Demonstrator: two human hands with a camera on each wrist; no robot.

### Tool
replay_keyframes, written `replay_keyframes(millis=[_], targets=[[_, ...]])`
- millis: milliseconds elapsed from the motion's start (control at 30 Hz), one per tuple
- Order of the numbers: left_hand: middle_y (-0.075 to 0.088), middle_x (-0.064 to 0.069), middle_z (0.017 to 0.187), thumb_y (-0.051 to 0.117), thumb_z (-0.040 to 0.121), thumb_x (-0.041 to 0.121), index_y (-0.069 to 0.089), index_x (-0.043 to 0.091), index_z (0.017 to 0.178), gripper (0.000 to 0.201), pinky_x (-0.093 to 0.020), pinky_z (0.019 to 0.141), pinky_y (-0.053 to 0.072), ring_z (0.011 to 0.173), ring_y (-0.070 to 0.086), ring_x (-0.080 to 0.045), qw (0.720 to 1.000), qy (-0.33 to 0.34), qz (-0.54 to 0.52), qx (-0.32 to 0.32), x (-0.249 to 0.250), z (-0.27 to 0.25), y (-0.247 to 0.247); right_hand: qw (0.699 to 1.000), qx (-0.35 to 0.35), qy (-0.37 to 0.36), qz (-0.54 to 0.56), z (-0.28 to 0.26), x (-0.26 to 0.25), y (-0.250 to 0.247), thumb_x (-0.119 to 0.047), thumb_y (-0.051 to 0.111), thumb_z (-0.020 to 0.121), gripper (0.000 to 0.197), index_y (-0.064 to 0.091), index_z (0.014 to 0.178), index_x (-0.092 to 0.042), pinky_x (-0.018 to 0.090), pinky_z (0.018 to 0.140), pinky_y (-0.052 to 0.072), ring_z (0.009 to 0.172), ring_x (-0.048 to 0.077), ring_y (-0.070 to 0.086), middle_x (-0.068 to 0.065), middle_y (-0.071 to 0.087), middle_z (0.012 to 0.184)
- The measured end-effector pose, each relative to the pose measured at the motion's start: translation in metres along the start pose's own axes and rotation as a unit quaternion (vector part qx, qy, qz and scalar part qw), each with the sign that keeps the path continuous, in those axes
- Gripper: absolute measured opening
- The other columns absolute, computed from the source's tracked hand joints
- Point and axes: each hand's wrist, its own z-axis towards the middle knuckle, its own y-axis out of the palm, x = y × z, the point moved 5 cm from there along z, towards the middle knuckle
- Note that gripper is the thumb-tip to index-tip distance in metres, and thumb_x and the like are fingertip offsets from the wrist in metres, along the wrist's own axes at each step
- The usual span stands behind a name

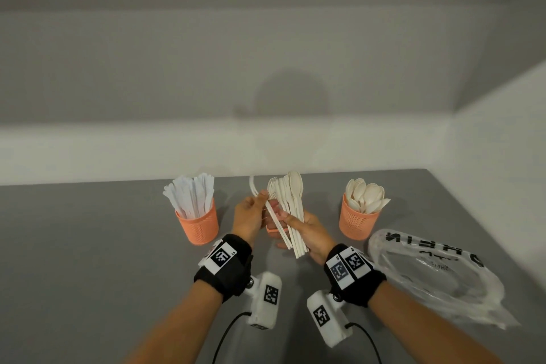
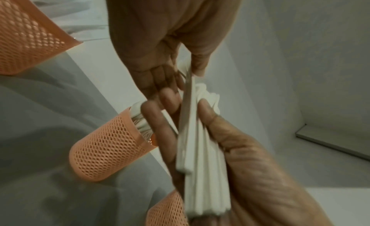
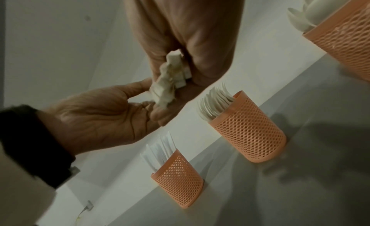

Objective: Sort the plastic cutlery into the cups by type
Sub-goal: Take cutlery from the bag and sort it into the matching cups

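My right hand (image 1: pixel 295 224) grips a fanned bundle of white plastic cutlery (image 1: pixel 291 210), forks and spoons pointing up; its handle ends (image 3: pixel 170 80) show in the right wrist view. My left hand (image 1: pixel 261 196) pinches a single white piece (image 1: pixel 273 217) at the bundle's left side; its type is unclear. Three orange mesh cups stand on the grey table (image 1: pixel 88 245). The left cup (image 1: pixel 197 223) holds knives and the right cup (image 1: pixel 358 217) holds spoons. The middle cup (image 3: pixel 248 131) holds forks and is mostly hidden behind my hands in the head view.
A crumpled clear plastic bag (image 1: pixel 437 272) with black lettering lies at the right, close to my right forearm. A white wall runs behind the cups, and the table's right edge meets another wall. A cable trails from each wrist camera.
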Motion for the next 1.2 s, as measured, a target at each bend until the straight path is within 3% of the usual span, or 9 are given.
replay_keyframes(millis=[167, 333, 400, 433, 467, 667, 867, 1000, 1200], targets=[[0.036, 0.009, 0.036, 0.044, 0.096, 0.019, 0.044, 0.014, 0.076, 0.021, -0.014, 0.033, 0.028, 0.028, 0.031, -0.003, 0.997, 0.008, -0.034, 0.067, 0.017, 0.004, -0.012, 0.999, 0.039, 0.006, 0.005, 0.0, 0.003, -0.01, -0.017, 0.056, 0.091, 0.017, 0.055, 0.108, -0.012, 0.024, 0.049, 0.054, 0.053, 0.015, 0.066, 0.009, 0.066, 0.07], [0.051, 0.011, 0.052, 0.065, 0.085, 0.029, 0.063, 0.011, 0.1, 0.024, -0.021, 0.035, 0.036, 0.04, 0.038, -0.007, 0.987, 0.061, 0.15, -0.016, 0.038, 0.0, 0.0, 0.998, 0.041, 0.015, -0.042, -0.002, 0.004, -0.013, -0.017, 0.062, 0.088, 0.013, 0.06, 0.099, -0.011, 0.019, 0.037, 0.04, 0.035, 0.01, 0.045, 0.007, 0.057, 0.062], [0.063, -0.003, 0.077, 0.069, 0.082, 0.028, 0.064, 0.008, 0.111, 0.036, -0.042, 0.061, 0.053, 0.055, 0.043, -0.017, 0.981, 0.062, 0.18, -0.031, 0.043, -0.001, 0.003, 0.999, 0.032, 0.021, -0.035, -0.001, 0.005, -0.012, -0.015, 0.061, 0.088, 0.006, 0.06, 0.094, -0.015, 0.017, 0.034, 0.034, 0.033, 0.008, 0.04, 0.006, 0.054, 0.059], [0.066, -0.009, 0.086, 0.07, 0.081, 0.026, 0.064, 0.007, 0.112, 0.037, -0.046, 0.075, 0.052, 0.065, 0.054, -0.038, 0.979, 0.064, 0.19, -0.032, 0.044, 0.0, 0.002, 0.999, 0.028, 0.025, -0.03, -0.001, 0.005, -0.012, -0.016, 0.06, 0.089, 0.004, 0.059, 0.093, -0.016, 0.016, 0.033, 0.032, 0.032, 0.007, 0.037, 0.005, 0.052, 0.057], [0.067, -0.009, 0.089, 0.071, 0.08, 0.025, 0.065, 0.006, 0.111, 0.036, -0.044, 0.078, 0.05, 0.086, 0.063, -0.037, 0.978, 0.07, 0.195, -0.035, 0.044, 0.001, 0.002, 0.999, 0.023, 0.028, -0.03, -0.002, 0.005, -0.011, -0.018, 0.06, 0.089, 0.003, 0.058, 0.091, -0.017, 0.015, 0.033, 0.029, 0.031, 0.006, 0.036, 0.003, 0.05, 0.055], [0.066, -0.002, 0.085, 0.07, 0.08, 0.017, 0.065, 0.008, 0.099, 0.021, -0.011, 0.066, 0.048, 0.075, 0.063, -0.011, 0.964, 0.128, 0.228, -0.049, 0.04, 0.007, 0.001, 0.998, 0.006, 0.051, -0.022, -0.001, 0.006, -0.007, -0.043, 0.045, 0.094, 0.039, 0.06, 0.114, -0.014, 0.014, 0.033, 0.029, 0.031, 0.005, 0.034, -0.003, 0.049, 0.05], [0.053, 0.009, 0.071, 0.072, 0.079, 0.024, 0.055, 0.012, 0.095, 0.026, -0.016, 0.058, 0.04, 0.062, 0.052, -0.005, 0.944, 0.161, 0.287, 0.031, 0.044, 0.006, 0.001, 0.999, 0.015, 0.051, -0.004, 0.003, 0.007, -0.004, -0.041, 0.041, 0.096, 0.035, 0.054, 0.115, -0.014, 0.014, 0.032, 0.029, 0.032, 0.005, 0.035, -0.004, 0.046, 0.048], [0.058, 0.008, 0.062, 0.071, 0.079, 0.021, 0.057, 0.014, 0.066, 0.02, -0.018, 0.058, 0.042, 0.052, 0.057, 0.0, 0.958, 0.139, 0.244, 0.055, 0.036, 0.0, 0.003, 0.998, 0.046, 0.032, -0.024, 0.01, 0.007, -0.004, -0.04, 0.042, 0.096, 0.036, 0.043, 0.121, -0.014, 0.015, 0.034, 0.028, 0.033, 0.006, 0.034, -0.006, 0.045, 0.048], [0.058, -0.004, 0.057, 0.065, 0.079, 0.013, 0.055, 0.014, 0.051, 0.03, -0.03, 0.062, 0.048, 0.06, 0.057, -0.019, 0.966, 0.1, 0.229, 0.067, 0.023, -0.007, 0.006, 0.997, 0.059, 0.006, -0.054, 0.012, 0.006, 0.002, -0.041, 0.043, 0.095, 0.019, 0.043, 0.099, -0.022, 0.016, 0.035, 0.03, 0.034, 0.005, 0.038, -0.003, 0.045, 0.053]])
